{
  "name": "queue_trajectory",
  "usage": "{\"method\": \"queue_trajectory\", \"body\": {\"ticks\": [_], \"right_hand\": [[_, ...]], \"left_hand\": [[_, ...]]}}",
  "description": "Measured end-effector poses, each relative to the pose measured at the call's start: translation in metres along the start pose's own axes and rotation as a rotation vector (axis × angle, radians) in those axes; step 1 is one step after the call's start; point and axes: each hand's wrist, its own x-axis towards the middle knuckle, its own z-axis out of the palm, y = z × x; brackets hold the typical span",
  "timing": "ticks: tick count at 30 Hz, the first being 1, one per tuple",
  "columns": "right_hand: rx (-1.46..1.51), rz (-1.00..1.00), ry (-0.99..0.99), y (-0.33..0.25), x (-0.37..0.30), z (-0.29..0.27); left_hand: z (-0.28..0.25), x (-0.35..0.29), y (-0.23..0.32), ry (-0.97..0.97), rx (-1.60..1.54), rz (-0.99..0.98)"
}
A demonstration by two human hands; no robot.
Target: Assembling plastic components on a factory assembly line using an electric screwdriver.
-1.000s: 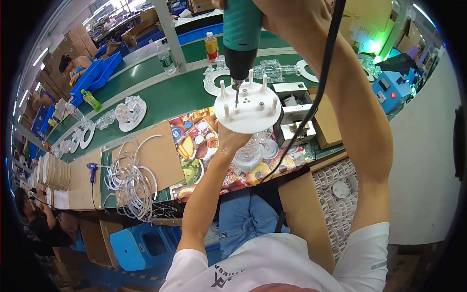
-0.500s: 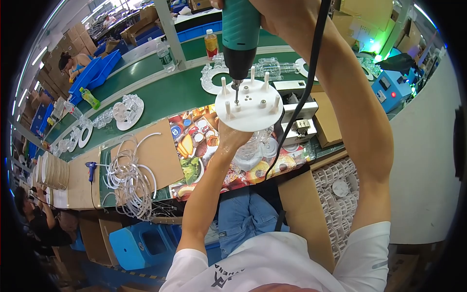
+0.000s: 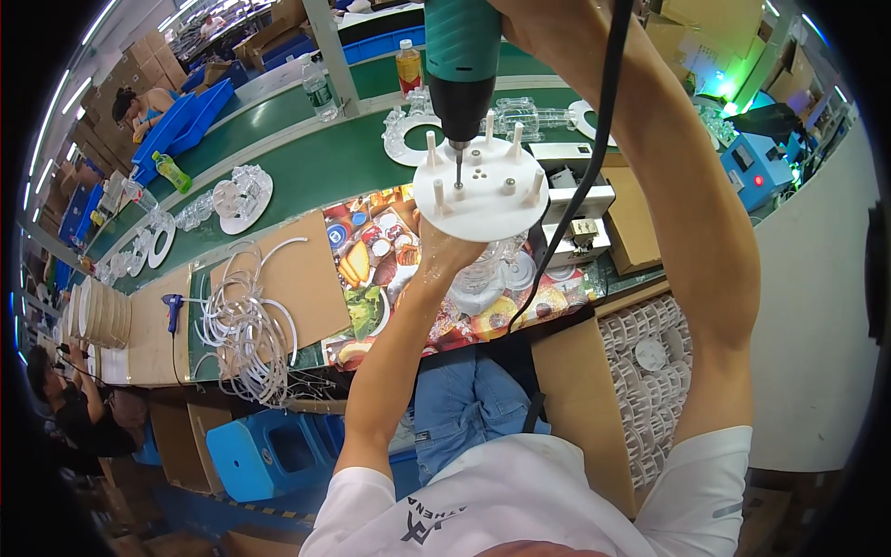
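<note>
Above the green counter (image 3: 325, 176), toward twelve o'clock, a teal power screwdriver (image 3: 461, 51) is pointing down at a white pegged disc (image 3: 483, 212). The right hand (image 3: 543, 23) is gripping the power screwdriver, fingertips out of frame; the left hand (image 3: 448, 249) is supporting the disc from its six-o'clock side, fingers hidden, so I cannot tell their closure. The bit (image 3: 458, 167) is standing toward the disc's nine o'clock: off-centre pressure is risking a tipped disc, any slant a slipping bit.

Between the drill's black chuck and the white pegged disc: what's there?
A thin metal bit, running from the black chuck down to the face of the white disc. Shows in the head view.
</note>
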Motion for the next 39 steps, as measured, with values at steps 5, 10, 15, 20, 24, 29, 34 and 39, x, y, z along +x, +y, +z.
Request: {"method": "queue_trajectory", "body": {"ticks": [5, 10, 15, 20, 24, 29, 34, 39], "right_hand": [[0.033, -0.026, -0.004, -0.002, 0.002, 0.002], [0.079, 0.0, 0.011, -0.009, 0.002, -0.003], [0.509, -0.026, -0.041, 0.011, -0.005, -0.086], [0.455, -0.146, 0.04, 0.006, -0.092, -0.154], [0.402, -0.091, 0.251, 0.034, -0.161, -0.17], [0.114, -0.045, 0.302, 0.061, -0.197, -0.164], [-0.068, 0.131, 0.365, 0.062, -0.209, -0.146], [-0.076, 0.122, 0.305, 0.066, -0.217, -0.148]], "left_hand": [[-0.012, 0.005, 0.001, -0.102, 0.148, -0.01], [-0.012, 0.014, 0.01, -0.155, -0.325, -0.238], [0.002, 0.024, 0.007, -0.001, -0.267, -0.071], [-0.049, 0.043, 0.017, 0.224, -0.502, -0.122], [-0.09, 0.066, 0.013, 0.091, -1.198, -0.537], [-0.122, 0.086, -0.037, -0.023, -0.985, -0.509], [-0.141, 0.109, -0.085, 0.214, -1.075, -0.496], [-0.108, 0.119, -0.152, 0.289, -0.513, -0.302]]}}
